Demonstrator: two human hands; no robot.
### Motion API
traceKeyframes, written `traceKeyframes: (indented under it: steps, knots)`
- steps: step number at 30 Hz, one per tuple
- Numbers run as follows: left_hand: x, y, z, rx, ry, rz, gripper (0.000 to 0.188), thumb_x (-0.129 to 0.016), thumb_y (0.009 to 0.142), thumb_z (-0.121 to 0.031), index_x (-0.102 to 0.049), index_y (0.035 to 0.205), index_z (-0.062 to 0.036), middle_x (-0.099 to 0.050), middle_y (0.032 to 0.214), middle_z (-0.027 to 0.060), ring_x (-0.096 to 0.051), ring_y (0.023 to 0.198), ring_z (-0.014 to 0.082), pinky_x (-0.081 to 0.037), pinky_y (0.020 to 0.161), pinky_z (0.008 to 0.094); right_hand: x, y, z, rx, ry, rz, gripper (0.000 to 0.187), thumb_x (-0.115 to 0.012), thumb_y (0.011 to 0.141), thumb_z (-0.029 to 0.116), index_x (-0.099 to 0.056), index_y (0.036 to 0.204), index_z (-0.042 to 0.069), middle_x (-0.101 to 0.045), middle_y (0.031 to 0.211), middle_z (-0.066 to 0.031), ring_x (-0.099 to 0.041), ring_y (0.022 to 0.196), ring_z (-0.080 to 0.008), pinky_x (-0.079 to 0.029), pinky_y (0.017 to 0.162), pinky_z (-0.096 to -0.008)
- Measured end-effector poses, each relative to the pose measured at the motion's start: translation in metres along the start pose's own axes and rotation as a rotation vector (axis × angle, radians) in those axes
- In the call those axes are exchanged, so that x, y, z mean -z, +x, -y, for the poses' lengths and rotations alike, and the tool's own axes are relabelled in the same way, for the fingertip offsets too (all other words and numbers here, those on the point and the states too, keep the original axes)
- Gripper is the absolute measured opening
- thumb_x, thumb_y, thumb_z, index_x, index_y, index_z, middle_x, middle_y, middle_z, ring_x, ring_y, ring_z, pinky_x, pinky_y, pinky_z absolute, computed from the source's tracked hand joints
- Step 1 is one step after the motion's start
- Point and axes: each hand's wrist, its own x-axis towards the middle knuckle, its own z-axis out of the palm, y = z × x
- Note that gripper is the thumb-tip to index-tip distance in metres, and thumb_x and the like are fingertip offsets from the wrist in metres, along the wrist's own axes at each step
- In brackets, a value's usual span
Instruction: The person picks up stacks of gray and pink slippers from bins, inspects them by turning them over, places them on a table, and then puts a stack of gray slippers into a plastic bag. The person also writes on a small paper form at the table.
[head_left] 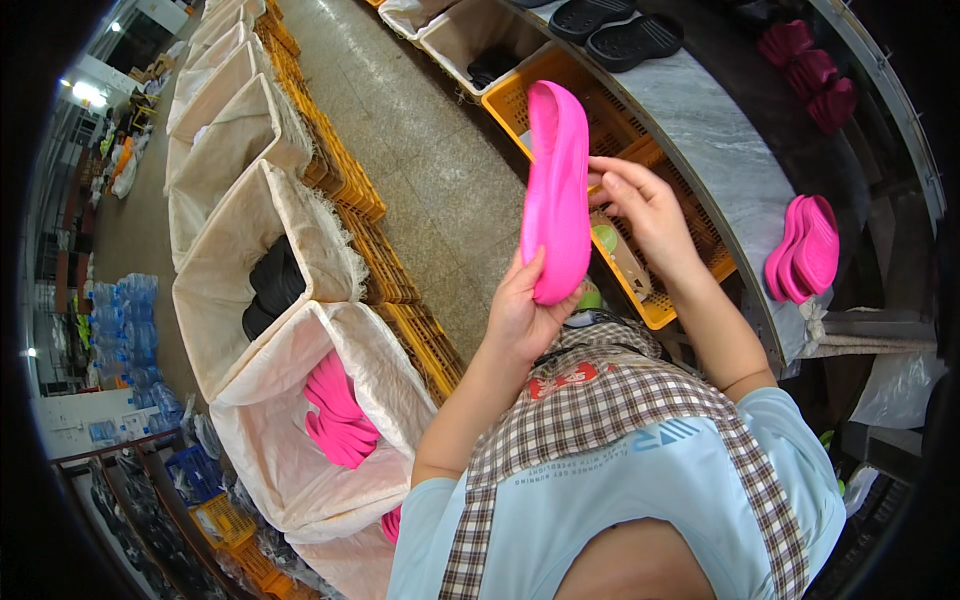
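Observation:
My left hand (528,312) grips a bright pink foam shoe sole (556,190) by its lower end. The sole stands roughly upright in front of me, its toe end tilted away. My right hand (640,205) is raised beside the sole's right edge, fingers loosely bent and apart, nothing held in them. Its fingertips come close to that edge; whether they touch it I cannot tell. More pink soles (338,415) lie in a cloth-lined basket to my left. On the curved table at right sits a small stack of pink soles (803,250).
A row of cloth-lined baskets (330,250) on yellow crates runs along my left; one holds black soles (275,285). Yellow plastic crates (725,268) sit below the grey table's edge (690,110). Black soles (635,42) and dark pink ones (810,75) lie farther off.

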Motion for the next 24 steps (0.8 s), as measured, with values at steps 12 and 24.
traceKeyframes:
  steps: [12, 24]
  knots:
    - [-0.034, -0.005, -0.010, -0.337, 0.426, -0.091, 0.050, -0.024, 0.100, -0.039, -0.027, 0.136, -0.0058, -0.040, 0.136, 0.0136, -0.047, 0.120, 0.0259, -0.040, 0.099, 0.0446, -0.027, -0.013, -0.003, -0.187, 0.504, 0.125, 0.048, -0.056, 0.091, 0.020, -0.041, 0.131, -0.002, -0.059, 0.111, -0.0097, -0.060, 0.095, -0.0122, -0.052, 0.079, -0.0253]
    - [-0.035, -0.014, -0.013, -0.399, 0.574, -0.069, 0.046, -0.028, 0.100, -0.037, -0.031, 0.135, -0.0067, -0.043, 0.130, 0.0104, -0.045, 0.116, 0.0208, -0.043, 0.087, 0.0377, -0.023, -0.012, -0.002, -0.490, 0.709, 0.147, 0.041, -0.049, 0.093, 0.019, -0.042, 0.129, -0.001, -0.063, 0.092, -0.0087, -0.061, 0.068, -0.0095, -0.048, 0.046, -0.0191]
